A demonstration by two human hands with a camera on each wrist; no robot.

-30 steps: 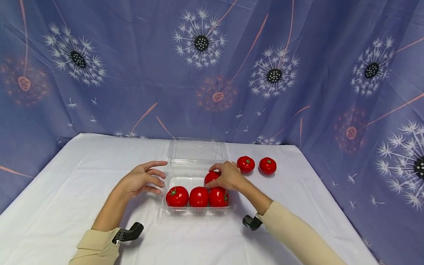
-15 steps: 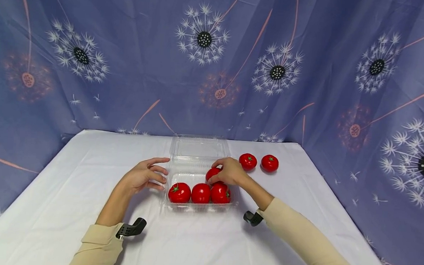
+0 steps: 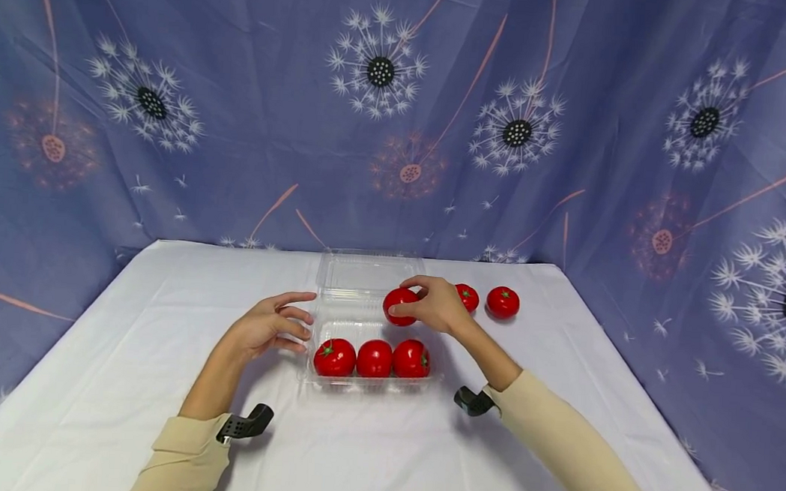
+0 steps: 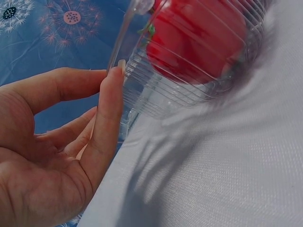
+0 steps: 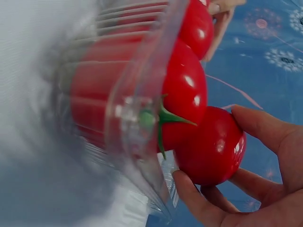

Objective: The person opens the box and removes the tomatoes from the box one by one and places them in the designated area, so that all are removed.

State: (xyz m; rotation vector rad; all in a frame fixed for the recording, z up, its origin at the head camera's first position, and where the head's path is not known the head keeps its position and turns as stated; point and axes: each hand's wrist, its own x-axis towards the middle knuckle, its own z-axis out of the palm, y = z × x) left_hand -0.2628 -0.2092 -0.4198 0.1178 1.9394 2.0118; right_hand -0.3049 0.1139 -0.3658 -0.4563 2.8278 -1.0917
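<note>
My right hand [image 3: 438, 304] grips a red tomato [image 3: 400, 307] between thumb and fingers, over the back right part of a clear plastic clamshell box [image 3: 371, 382]. The right wrist view shows the same tomato [image 5: 210, 146] held above the box rim. Along the box's front lie three tomatoes: a left one [image 3: 335, 358] with its green stem up, a middle one [image 3: 375, 358] and a right one [image 3: 411, 359]. My left hand [image 3: 268, 328] is at the box's left side, fingers spread and relaxed. Its fingertips [image 4: 115, 78] are right at the rim in the left wrist view.
The clear lid [image 3: 371, 274] lies folded back behind the box. Two more tomatoes rest to the right, one [image 3: 467, 298] partly behind my right hand and another [image 3: 503, 302] farther right. A white cloth [image 3: 353, 453] covers the table; a patterned blue curtain [image 3: 252, 117] hangs behind.
My right hand has lifted the tomato up out of the box's back right, away from the front right tomato. The left hand stays by the box's left side.
</note>
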